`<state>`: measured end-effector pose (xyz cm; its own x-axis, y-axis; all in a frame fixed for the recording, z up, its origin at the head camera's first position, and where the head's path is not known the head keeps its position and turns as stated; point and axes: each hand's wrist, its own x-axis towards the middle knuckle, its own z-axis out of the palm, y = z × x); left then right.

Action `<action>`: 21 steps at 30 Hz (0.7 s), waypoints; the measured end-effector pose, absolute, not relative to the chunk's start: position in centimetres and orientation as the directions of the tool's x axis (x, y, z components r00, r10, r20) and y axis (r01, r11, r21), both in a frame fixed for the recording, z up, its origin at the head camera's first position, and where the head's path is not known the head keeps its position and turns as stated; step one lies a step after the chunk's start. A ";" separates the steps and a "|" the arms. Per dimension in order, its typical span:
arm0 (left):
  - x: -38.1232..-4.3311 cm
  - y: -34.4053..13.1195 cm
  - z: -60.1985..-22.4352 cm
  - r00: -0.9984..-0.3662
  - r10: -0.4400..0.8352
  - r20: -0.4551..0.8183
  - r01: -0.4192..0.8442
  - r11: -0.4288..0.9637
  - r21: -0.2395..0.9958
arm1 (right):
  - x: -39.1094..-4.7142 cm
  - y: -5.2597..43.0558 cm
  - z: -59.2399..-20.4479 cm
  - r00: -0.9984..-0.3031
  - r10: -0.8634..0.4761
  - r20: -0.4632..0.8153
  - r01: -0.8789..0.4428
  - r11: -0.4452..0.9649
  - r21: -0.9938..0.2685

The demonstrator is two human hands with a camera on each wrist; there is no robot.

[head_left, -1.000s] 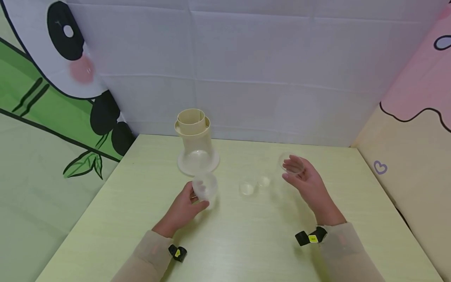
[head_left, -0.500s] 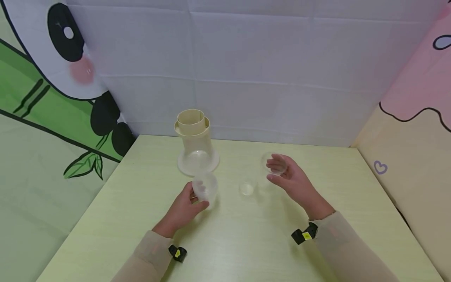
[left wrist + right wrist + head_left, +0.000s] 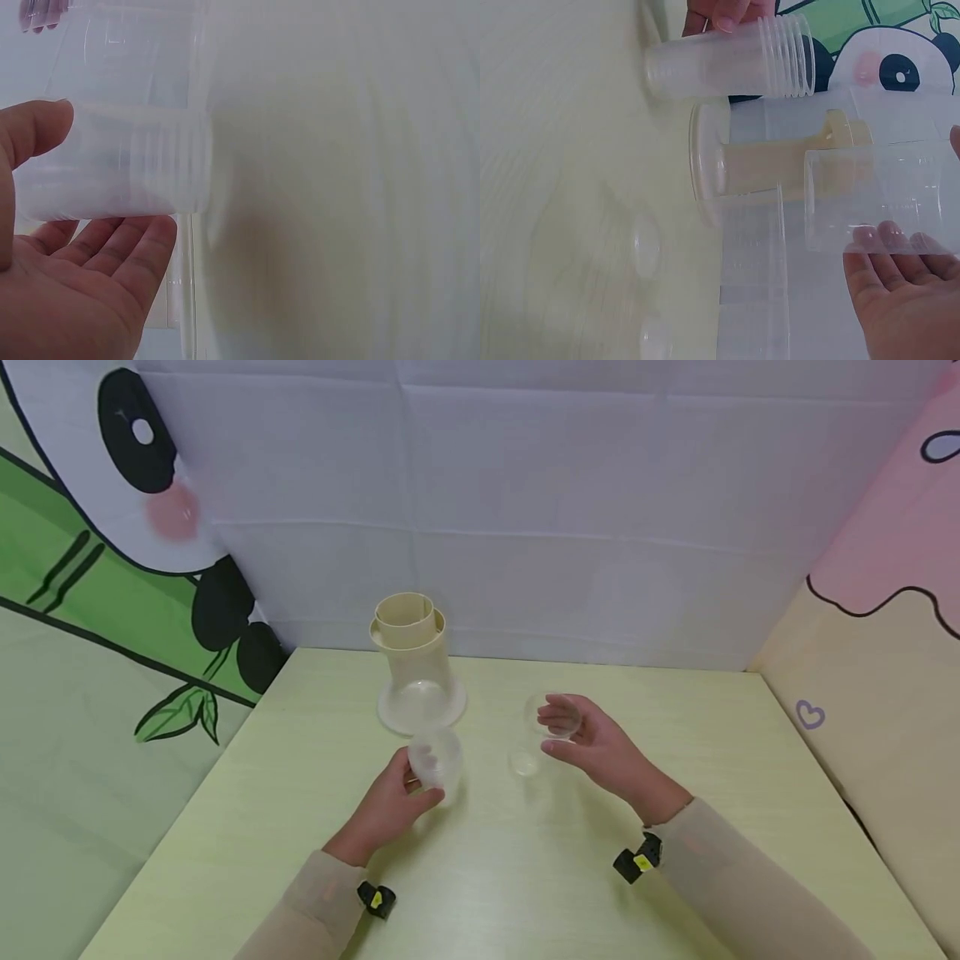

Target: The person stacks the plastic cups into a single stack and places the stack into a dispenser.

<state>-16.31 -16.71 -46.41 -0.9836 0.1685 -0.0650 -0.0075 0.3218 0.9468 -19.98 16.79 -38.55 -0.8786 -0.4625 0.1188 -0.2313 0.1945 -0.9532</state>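
Note:
My left hand (image 3: 390,806) holds a stack of clear plastic cups (image 3: 437,758) just above the table, thumb on one side and fingers on the other; several ridged rims show in the right wrist view. My right hand (image 3: 600,743) grips a single clear plastic cup (image 3: 885,199), raised off the table, its fingertips visible through the wall. Below and beside it, a clear plastic cup (image 3: 523,763) stands upright on the table. The right wrist view shows the base of a second standing cup (image 3: 656,341); in the head view the raised cup and hand cover that spot.
Behind the left hand stands a cream cylindrical holder (image 3: 416,664) with a smaller tube inside it and a wide round base (image 3: 390,718). The pale table (image 3: 480,877) meets a white cloth backdrop (image 3: 525,527); printed cloths hang at both sides.
My right hand has travelled left with its cup, from the right of the standing cups to over them. The left hand and its stack have stayed in place.

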 end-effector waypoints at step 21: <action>-16.3 -16.5 -46.5 -0.985 0.166 -0.054 0.002 0.318 0.948 | -21.5 11.5 -36.1 -0.832 -0.527 0.172 -0.279 0.131 -0.951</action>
